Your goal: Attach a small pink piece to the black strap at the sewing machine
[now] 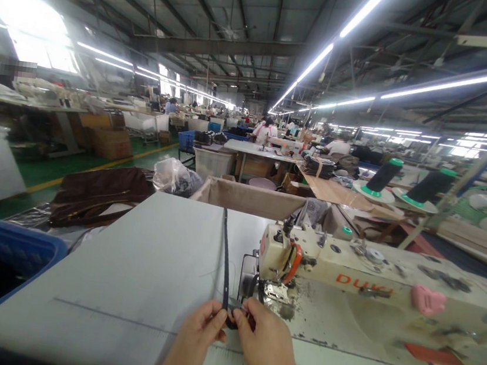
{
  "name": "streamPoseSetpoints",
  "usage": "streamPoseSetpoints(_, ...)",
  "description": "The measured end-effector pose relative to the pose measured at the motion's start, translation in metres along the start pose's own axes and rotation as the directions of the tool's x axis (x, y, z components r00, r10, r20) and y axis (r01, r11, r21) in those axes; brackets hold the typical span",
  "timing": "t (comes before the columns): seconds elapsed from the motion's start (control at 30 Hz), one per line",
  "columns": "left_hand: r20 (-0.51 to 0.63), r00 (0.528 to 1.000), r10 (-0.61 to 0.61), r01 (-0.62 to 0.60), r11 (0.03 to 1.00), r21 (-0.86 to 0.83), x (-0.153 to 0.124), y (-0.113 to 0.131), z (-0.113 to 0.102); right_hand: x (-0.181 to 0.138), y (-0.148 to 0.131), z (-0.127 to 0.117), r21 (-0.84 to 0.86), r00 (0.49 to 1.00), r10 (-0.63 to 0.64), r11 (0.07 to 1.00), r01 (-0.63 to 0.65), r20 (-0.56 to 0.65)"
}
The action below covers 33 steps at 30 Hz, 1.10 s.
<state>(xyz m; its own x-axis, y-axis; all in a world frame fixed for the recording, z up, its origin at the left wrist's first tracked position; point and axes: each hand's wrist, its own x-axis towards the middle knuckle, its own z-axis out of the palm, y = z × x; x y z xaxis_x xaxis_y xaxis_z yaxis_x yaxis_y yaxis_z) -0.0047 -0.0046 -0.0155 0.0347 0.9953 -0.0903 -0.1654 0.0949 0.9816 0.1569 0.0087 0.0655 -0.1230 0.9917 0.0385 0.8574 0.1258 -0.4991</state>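
A narrow black strap runs from the far edge of the white table down to my two hands. My left hand pinches it between thumb and forefinger. Close beside, my right hand is closed on the strap's near end, which bends toward it; the fingertips partly hide this part. Just beyond my right hand stands the head of a cream sewing machine, with its metal presser foot and plate area to the right of the strap.
At left sits a blue crate with dark contents, and behind it a brown bag. A fabric-lined bin adjoins the table's far edge. Two dark thread cones stand at right. People work at tables farther back.
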Motion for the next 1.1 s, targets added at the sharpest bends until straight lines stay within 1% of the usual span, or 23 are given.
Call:
streamPoseSetpoints(0.1,0.026,1.0,0.005,-0.006,1.0,0.013,0.004,-0.001,-0.002,0.002,-0.002,0.001,-0.015,0.999,-0.046,0.999,0.046,-0.017)
streamPoseSetpoints(0.2,0.029,1.0,-0.01,0.01,1.0,0.01,0.004,0.002,0.0,0.002,0.001,0.005,-0.068,0.995,-0.093,0.994,0.09,-0.041)
streamPoseSetpoints(0.3,0.041,0.999,-0.018,0.019,1.0,-0.021,0.002,0.005,0.003,0.0,0.011,0.012,-0.1,0.997,-0.032,0.995,0.025,-0.069)
streamPoseSetpoints(0.37,0.039,0.999,-0.023,0.025,0.998,-0.052,0.003,0.007,0.001,-0.004,0.022,0.016,-0.052,0.996,0.03,0.998,-0.034,-0.083)
streamPoseSetpoints(0.47,0.025,0.997,-0.07,0.071,0.996,-0.053,0.013,0.019,-0.01,-0.016,0.038,0.016,0.12,0.995,0.052,0.992,-0.042,-0.086)
streamPoseSetpoints(0.5,-0.003,0.998,-0.069,0.068,0.995,-0.072,0.019,0.025,-0.015,-0.021,0.042,0.013,0.183,0.994,0.058,0.982,-0.041,-0.087)
streamPoseSetpoints(0.53,-0.061,0.997,-0.041,0.034,0.993,-0.115,0.027,0.031,-0.021,-0.026,0.045,0.011,0.244,0.993,0.071,0.969,-0.047,-0.091)
streamPoseSetpoints(0.57,-0.187,0.982,0.021,-0.058,0.979,-0.194,0.034,0.037,-0.026,-0.03,0.047,0.007,0.304,0.991,0.089,0.951,-0.056,-0.096)
streamPoseSetpoints(0.6,-0.326,0.942,0.084,-0.166,0.959,-0.232,0.041,0.041,-0.03,-0.035,0.048,0.004,0.365,0.989,0.108,0.929,-0.063,-0.103)
streamPoseSetpoints(0.63,-0.43,0.893,0.136,-0.243,0.948,-0.204,0.046,0.044,-0.033,-0.039,0.048,0.0,0.426,0.986,0.124,0.902,-0.065,-0.112)
streamPoseSetpoints(0.67,-0.47,0.862,0.19,-0.277,0.953,-0.122,0.05,0.045,-0.034,-0.043,0.049,-0.004,0.485,0.983,0.137,0.873,-0.06,-0.126)
streamPoseSetpoints(0.7,-0.442,0.86,0.254,-0.283,0.959,0.001,0.051,0.044,-0.032,-0.046,0.05,-0.008,0.537,0.979,0.146,0.842,-0.047,-0.143)
streamPoseSetpoints(0.73,-0.349,0.885,0.308,-0.273,0.951,0.147,0.049,0.042,-0.03,-0.05,0.051,-0.011,0.579,0.975,0.152,0.814,-0.03,-0.163)
streamPoseSetpoints(0.77,-0.203,0.918,0.341,-0.276,0.916,0.292,0.046,0.038,-0.025,-0.052,0.053,-0.015,0.612,0.97,0.158,0.791,-0.011,-0.187)
streamPoseSetpoints(0.8,-0.025,0.938,0.347,-0.306,0.856,0.416,0.041,0.035,-0.02,-0.055,0.056,-0.018,0.635,0.963,0.165,0.772,0.009,-0.215)
streamPoseSetpoints(0.83,0.154,0.935,0.32,-0.353,0.785,0.51,0.035,0.031,-0.015,-0.057,0.059,-0.021,0.65,0.953,0.174,0.76,0.029,-0.247)
streamPoseSetpoints(0.87,0.327,0.906,0.269,-0.417,0.705,0.574,0.03,0.027,-0.01,-0.058,0.062,-0.025,0.657,0.94,0.189,0.752,0.047,-0.283)
streamPoseSetpoints(0.9,0.467,0.86,0.209,-0.484,0.624,0.613,0.026,0.025,-0.007,-0.059,0.065,-0.028,0.659,0.921,0.212,0.749,0.062,-0.327)
streamPoseSetpoints(0.93,0.55,0.82,0.159,-0.537,0.549,0.641,0.024,0.023,-0.006,-0.059,0.069,-0.032,0.656,0.893,0.244,0.751,0.072,-0.378)
streamPoseSetpoints(0.97,0.592,0.796,0.122,-0.571,0.474,0.67,0.026,0.021,-0.008,-0.058,0.074,-0.036,0.649,0.859,0.279,0.757,0.079,-0.43)
streamPoseSetpoints(1.0,0.583,0.805,0.108,-0.572,0.403,0.715,0.031,0.019,-0.012,-0.055,0.079,-0.041,0.639,0.82,0.312,0.765,0.083,-0.479)
streamPoseSetpoints(1.03,0.54,0.834,0.112,-0.544,0.329,0.772,0.038,0.017,-0.018,-0.051,0.085,-0.045,0.631,0.782,0.34,0.771,0.086,-0.522)
streamPoseSetpoints(1.1,0.407,0.906,0.114,-0.422,0.177,0.889,0.059,0.012,-0.041,-0.041,0.1,-0.055,0.625,0.723,0.376,0.775,0.098,-0.579)
